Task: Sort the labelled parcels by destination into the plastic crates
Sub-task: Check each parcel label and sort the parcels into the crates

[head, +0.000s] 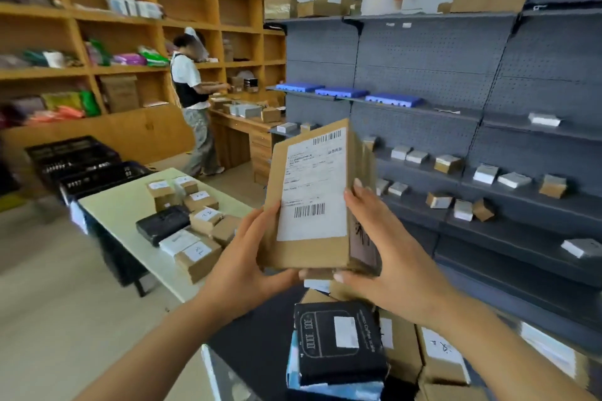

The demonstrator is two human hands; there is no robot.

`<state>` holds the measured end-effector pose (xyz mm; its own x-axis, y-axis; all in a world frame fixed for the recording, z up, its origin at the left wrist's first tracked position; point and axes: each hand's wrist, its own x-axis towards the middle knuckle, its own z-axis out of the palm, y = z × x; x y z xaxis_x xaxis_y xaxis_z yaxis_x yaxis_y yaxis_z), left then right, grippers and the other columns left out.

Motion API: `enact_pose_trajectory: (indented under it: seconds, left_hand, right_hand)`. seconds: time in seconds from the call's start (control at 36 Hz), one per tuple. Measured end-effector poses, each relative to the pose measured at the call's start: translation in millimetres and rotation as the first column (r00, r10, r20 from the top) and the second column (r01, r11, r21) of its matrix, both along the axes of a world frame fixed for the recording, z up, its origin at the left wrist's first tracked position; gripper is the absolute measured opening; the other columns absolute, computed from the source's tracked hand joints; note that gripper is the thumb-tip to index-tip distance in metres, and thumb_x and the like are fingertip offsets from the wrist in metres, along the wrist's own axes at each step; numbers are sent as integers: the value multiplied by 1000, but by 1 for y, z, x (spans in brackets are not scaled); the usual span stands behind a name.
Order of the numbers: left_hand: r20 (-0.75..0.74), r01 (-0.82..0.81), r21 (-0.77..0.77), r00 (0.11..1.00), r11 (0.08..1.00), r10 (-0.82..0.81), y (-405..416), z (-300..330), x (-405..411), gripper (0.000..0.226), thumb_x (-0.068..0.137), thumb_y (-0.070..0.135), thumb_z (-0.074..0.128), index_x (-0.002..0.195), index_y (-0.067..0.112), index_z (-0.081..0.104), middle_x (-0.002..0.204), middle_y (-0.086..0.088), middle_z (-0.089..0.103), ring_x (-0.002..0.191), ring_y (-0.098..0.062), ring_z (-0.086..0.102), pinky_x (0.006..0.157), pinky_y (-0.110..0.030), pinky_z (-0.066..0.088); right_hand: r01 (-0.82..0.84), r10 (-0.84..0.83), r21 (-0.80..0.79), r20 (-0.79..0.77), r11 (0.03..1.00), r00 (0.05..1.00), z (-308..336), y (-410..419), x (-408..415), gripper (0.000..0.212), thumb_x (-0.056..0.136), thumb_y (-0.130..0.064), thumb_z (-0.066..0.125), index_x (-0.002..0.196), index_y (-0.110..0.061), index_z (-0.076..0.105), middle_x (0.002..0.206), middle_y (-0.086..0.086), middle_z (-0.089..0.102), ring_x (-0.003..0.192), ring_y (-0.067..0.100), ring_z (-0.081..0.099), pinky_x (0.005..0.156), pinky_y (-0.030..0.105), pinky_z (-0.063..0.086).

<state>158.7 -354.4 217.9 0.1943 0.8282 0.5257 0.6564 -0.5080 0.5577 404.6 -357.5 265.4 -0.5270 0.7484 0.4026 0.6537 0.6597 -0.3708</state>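
Observation:
I hold a tall brown cardboard parcel [314,195] upright in front of me, its white shipping label with two barcodes facing me. My left hand [242,254] grips its lower left edge and underside. My right hand [384,244] grips its lower right side, thumb on the label. Below my hands lie more parcels: a black box with a white label [338,345] and several brown boxes [436,358]. Two black plastic crates [81,163] stand on the floor at the left, past the table.
A pale table [120,205] at the left carries several small labelled boxes [195,221]. Grey pegboard shelving [456,81] with small boxes fills the right side. Wooden shelves [130,42] line the left wall. Another person [192,101] stands at a wooden desk at the back.

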Motion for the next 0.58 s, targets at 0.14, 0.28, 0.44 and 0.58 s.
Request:
enact_pose_trajectory:
  seconds: [0.14,0.28,0.44,0.58]
  left_hand:
    - [3,-151,-38,988,988,151,-31,-15,-35,98,69,65,71,146,48,14,147,26,22,132,14,23,102,-9,34]
    - [29,-260,-43,965,965,262,-68,-22,-96,93,66,68,67,144,48,21,140,37,19,129,17,21,97,0,27]
    - [100,-416,-39,903,908,418,-114,-39,-194,88,66,63,70,142,37,36,140,17,33,129,13,27,99,-2,26]
    - [160,-531,-63,831,845,533,-154,-56,-294,86,65,72,69,139,44,37,144,17,34,135,6,29,103,-8,28]
  right_hand:
    - [-118,116,-20,-59,993,991,-17,3,-39,112,77,-35,78,143,-58,-9,149,-40,-18,141,-12,-12,114,26,9]
    - [-229,221,-79,-93,970,971,-29,-3,-106,108,77,-38,77,141,-62,-6,148,-42,-15,139,-16,-6,109,13,11]
    - [-389,370,-169,-132,906,920,-38,-14,-224,107,77,-32,78,143,-58,-1,151,-40,-5,141,-14,0,112,15,22]
    - [-485,458,-254,-161,837,874,-52,-26,-339,105,77,-32,79,145,-57,3,158,-26,2,145,-4,6,115,43,32]
